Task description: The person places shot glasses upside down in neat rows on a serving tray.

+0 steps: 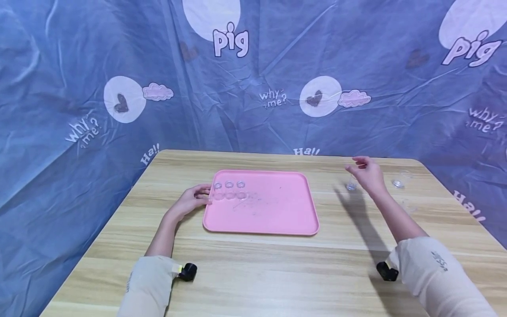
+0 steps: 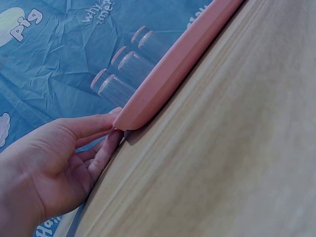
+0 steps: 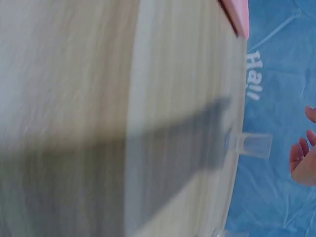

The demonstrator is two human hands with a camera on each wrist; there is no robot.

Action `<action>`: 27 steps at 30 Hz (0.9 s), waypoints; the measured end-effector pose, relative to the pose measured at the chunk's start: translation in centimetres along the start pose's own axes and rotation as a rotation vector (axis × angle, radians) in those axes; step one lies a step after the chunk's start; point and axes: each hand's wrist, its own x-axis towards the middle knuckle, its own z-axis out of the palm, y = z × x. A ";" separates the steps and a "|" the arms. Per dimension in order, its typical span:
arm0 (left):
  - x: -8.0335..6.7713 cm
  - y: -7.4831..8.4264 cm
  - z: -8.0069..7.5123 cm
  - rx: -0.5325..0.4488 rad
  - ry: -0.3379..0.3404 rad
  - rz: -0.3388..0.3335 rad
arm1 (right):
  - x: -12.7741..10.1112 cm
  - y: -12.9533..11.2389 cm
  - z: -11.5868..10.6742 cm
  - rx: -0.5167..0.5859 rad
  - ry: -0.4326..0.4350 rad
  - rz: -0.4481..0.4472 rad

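My left hand pinches the left rim of a pink tray, thumb on top and fingers underneath. Three clear glasses stand in a row at the tray's far left, thick bases upward. Over on the right, my right hand hovers above a small clear glass standing on the table. In the right wrist view a gap shows between this glass and the loosely bent fingers. Part of the right hand lies outside that view.
Another clear glass stands farther right on the wooden table. A faint clear shape, perhaps one more glass, shows beside the right forearm. A blue printed cloth hangs behind the table.
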 end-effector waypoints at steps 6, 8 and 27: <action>-0.1 -0.1 -0.1 -0.003 -0.002 0.005 | -0.4 1.8 -0.7 -0.023 0.024 0.070; -0.1 -0.1 -0.1 -0.003 -0.002 0.006 | -0.5 2.2 -0.8 -0.020 0.018 0.094; 0.3 -0.6 -0.1 -0.039 -0.002 0.020 | -1.3 5.8 0.8 -0.050 -0.169 0.098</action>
